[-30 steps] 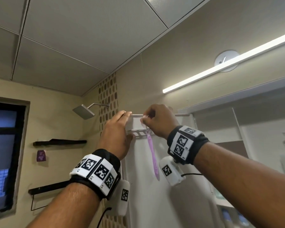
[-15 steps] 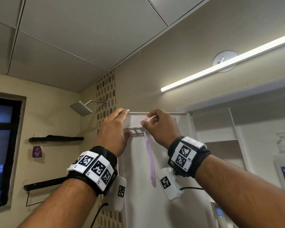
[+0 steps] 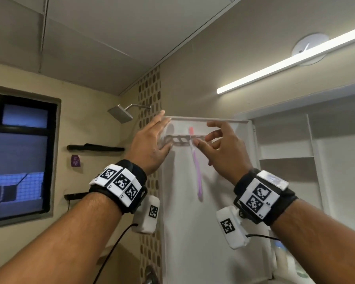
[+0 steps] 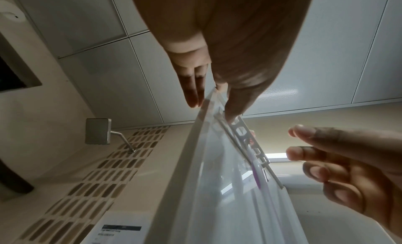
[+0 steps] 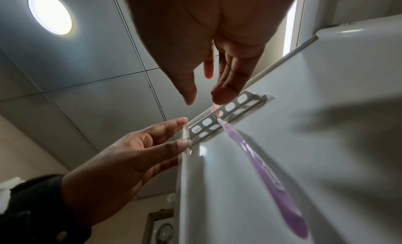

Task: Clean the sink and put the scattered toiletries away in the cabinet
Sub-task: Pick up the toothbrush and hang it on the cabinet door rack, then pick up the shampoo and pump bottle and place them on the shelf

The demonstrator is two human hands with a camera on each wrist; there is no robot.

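The white cabinet door [image 3: 193,222] stands swung out in front of me. Near its top is a slotted toothbrush rack [image 3: 180,139]. A purple toothbrush [image 3: 197,171] hangs in one slot, pink head up, and shows from below as well [image 5: 267,177]. My left hand [image 3: 152,144] holds the door's left edge, thumb on the rack's end [image 5: 185,143] and fingers behind the edge [image 4: 191,93]. My right hand [image 3: 205,138] hovers just right of the brush with loose, spread fingers [image 4: 304,153], holding nothing and clear of the brush.
The open cabinet's white shelves [image 3: 287,158] lie to the right, with bottles [image 3: 283,259] low at the right. A shower head [image 3: 120,114], black wall shelves [image 3: 94,148] and a window [image 3: 19,154] are on the left. A strip light [image 3: 285,64] runs above.
My right hand has let go of the toothbrush and drawn back to the right with its fingers spread. The brush now hangs in the rack. My left hand stays on the door's edge.
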